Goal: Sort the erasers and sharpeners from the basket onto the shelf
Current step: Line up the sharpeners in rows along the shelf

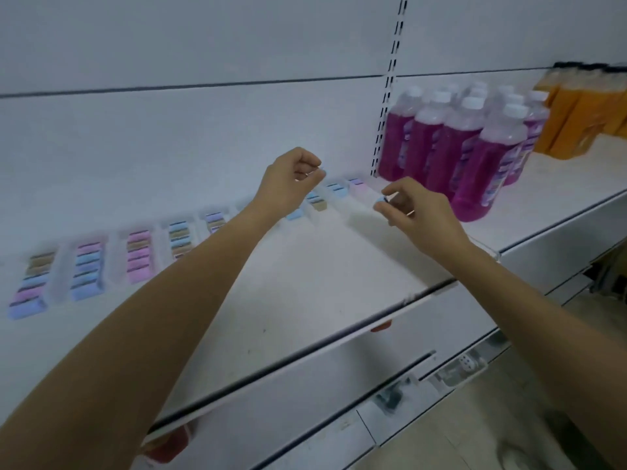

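Both hands reach over the white shelf (305, 283). My left hand (290, 179) hovers above the back of the shelf and pinches a small blue eraser (322, 171) at its fingertips. My right hand (414, 208) pinches another small blue piece (380, 200) between thumb and forefinger, just above the shelf. Behind and below the hands, short rows of pastel erasers (336, 188) lie on the shelf. More rows of pink, blue and tan erasers (139, 252) run toward the left end. The basket is out of view.
Purple liquid bottles (475, 154) stand in a group at the right, close to my right hand. Orange bottles (576, 113) stand behind them. A slotted upright (386, 106) divides the back wall. Lower shelves (407, 385) and the floor show at the bottom right.
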Action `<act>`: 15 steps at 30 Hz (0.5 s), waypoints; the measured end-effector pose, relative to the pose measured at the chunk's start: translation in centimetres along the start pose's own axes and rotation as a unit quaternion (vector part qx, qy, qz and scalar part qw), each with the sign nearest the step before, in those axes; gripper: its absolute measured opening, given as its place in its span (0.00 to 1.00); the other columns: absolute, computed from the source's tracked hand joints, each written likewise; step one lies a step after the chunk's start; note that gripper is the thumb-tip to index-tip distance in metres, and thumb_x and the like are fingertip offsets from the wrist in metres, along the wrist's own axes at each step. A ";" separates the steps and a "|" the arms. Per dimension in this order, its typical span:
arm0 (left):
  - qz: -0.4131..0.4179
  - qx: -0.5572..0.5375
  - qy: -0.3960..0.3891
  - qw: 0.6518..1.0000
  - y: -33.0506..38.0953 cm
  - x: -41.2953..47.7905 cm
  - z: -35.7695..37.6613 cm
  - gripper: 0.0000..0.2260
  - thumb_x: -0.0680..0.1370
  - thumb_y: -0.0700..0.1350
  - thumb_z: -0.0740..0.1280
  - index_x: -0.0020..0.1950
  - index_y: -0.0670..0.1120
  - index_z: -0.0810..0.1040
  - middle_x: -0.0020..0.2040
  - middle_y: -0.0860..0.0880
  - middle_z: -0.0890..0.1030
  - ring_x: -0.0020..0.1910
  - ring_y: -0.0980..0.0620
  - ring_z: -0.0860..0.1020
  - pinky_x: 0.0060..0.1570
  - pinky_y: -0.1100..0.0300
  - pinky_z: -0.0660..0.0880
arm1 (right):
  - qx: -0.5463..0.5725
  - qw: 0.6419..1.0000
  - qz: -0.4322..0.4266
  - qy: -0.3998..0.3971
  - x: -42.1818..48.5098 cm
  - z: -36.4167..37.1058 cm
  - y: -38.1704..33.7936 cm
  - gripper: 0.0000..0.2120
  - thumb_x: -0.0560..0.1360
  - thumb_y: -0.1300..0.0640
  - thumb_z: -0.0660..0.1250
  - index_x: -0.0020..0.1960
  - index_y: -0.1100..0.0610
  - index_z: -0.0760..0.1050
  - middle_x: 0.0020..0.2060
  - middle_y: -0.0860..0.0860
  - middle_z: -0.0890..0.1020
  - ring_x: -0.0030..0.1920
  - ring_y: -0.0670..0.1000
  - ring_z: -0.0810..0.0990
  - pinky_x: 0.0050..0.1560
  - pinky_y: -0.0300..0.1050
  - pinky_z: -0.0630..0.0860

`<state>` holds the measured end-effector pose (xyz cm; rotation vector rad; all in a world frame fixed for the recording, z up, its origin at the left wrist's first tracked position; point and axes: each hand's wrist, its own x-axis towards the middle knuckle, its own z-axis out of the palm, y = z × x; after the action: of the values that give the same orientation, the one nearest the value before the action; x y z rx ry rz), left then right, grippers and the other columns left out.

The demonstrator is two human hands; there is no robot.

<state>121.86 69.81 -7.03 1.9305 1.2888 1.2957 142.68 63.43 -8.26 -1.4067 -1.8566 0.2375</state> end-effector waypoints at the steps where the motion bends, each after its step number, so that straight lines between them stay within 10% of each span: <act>1: 0.003 0.011 -0.005 1.000 -0.4 0.5 0.3 0.04 0.74 0.41 0.68 0.47 0.46 0.76 0.42 0.50 0.79 0.40 0.55 0.76 0.43 0.71 0.71 | 0.000 1.000 -0.006 0.000 0.9 0.2 0.6 0.09 0.74 0.54 0.67 0.51 0.57 0.74 0.38 0.51 0.80 0.37 0.50 0.80 0.42 0.42 0.74; 11: -0.013 0.159 -0.062 0.985 -0.3 4.4 3.9 0.07 0.73 0.40 0.69 0.50 0.42 0.78 0.44 0.51 0.77 0.41 0.55 0.75 0.37 0.77 0.68 | -0.018 0.996 -0.076 -0.050 10.2 2.2 6.1 0.13 0.74 0.65 0.63 0.59 0.60 0.73 0.53 0.56 0.78 0.51 0.54 0.77 0.51 0.37 0.68; 15: -0.027 0.240 -0.096 0.966 0.2 5.1 5.8 0.05 0.72 0.42 0.69 0.42 0.48 0.74 0.42 0.52 0.76 0.44 0.50 0.77 0.45 0.61 0.73 | -0.078 0.988 -0.104 -0.089 11.3 3.0 7.8 0.10 0.74 0.65 0.62 0.55 0.59 0.74 0.52 0.55 0.79 0.53 0.56 0.74 0.50 0.49 0.72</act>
<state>127.66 74.85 -7.11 2.2543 1.6489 0.7886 145.41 77.18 -9.48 -1.3170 -2.1925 0.1179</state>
